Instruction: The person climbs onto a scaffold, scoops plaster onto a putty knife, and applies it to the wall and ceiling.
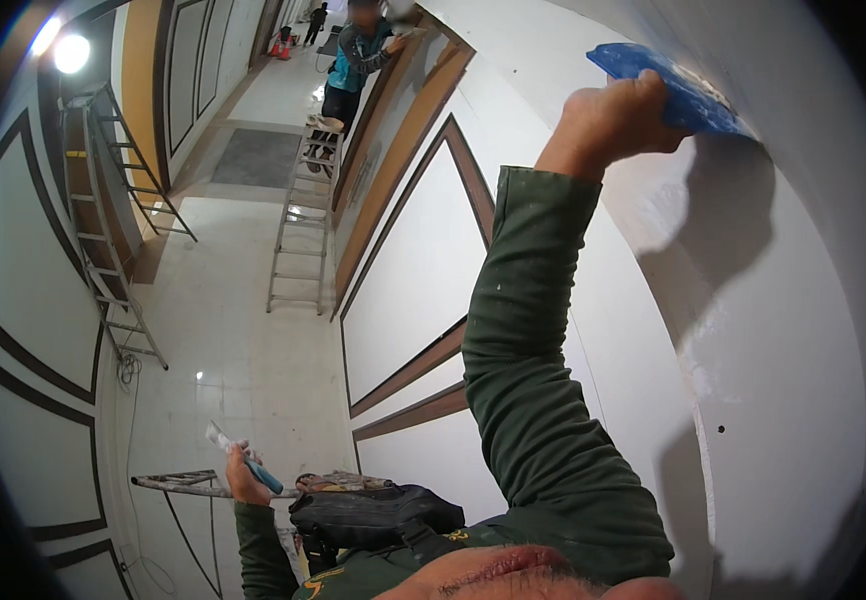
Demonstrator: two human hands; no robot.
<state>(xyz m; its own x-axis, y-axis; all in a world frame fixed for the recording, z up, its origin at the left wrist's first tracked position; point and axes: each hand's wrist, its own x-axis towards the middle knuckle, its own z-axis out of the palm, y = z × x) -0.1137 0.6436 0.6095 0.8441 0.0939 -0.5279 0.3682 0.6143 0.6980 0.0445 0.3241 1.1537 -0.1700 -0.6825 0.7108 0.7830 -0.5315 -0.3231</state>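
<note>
Raised at the upper right, my right hand [618,118] is closed around a blue plastic spreader [705,112]. The spreader's edge is pressed to the white surface near the corner of wall and ceiling, with pale filler along that edge. Low on the left, my left hand [243,480] grips a putty knife [267,478] with a teal handle. White paste covers the end that sticks out above the fingers. A black waist bag [378,515] sits across my front, between my two arms.
A metal ladder frame [168,484] stands just below my left hand. Further off are two more stepladders, one at left [103,260] and one by the wall [298,250]. A co-worker [353,65] is up on the latter. Cable [129,370] lies along the left wall.
</note>
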